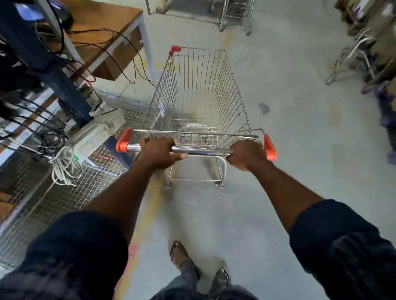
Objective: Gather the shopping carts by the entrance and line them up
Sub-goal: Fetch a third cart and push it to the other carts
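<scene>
Both the left hand (pixel 158 152) and right hand (pixel 246 155) are gripping the chrome handlebar (pixel 201 149) of the empty, rigid, probably light-rolling wire shopping cart (pixel 199 93), the correct hold.

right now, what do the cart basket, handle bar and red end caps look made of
Basket: thin wire, likely plated steel, shiny silver grid. Handle bar: polished metal tube, bright reflections along it. End caps: probably plastic, matte orange-red, moulded shape.
</scene>
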{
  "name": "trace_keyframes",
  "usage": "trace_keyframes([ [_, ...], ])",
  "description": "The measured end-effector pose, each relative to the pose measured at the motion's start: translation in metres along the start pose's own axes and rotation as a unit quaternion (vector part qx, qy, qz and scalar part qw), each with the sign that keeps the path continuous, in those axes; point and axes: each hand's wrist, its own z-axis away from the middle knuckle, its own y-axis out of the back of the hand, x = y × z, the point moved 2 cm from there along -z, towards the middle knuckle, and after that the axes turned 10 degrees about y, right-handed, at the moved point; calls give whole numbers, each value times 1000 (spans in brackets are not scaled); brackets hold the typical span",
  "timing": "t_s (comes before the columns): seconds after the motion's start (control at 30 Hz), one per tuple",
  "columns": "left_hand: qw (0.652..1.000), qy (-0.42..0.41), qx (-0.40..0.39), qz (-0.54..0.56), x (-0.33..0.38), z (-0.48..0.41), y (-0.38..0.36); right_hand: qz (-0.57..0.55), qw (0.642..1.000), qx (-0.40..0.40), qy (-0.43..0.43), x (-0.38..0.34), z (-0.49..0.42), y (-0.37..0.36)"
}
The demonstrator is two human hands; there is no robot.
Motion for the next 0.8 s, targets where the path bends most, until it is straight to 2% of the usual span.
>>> trace_keyframes([
  [0.17,997,-58,-37,-19,47,18,-3,-46,996,25,-75,22,66,-22],
  [0.3,993,-101,-34,-44,93,34,-5,-57,989,44,-132,43,117,-38],
  [0.57,983,-183,1,-15,194,62,-20,-48,973,49,-222,105,210,-57],
  [0.8,962,-273,-27,1,283,81,-34,-26,948,46,-314,164,277,-72],
])
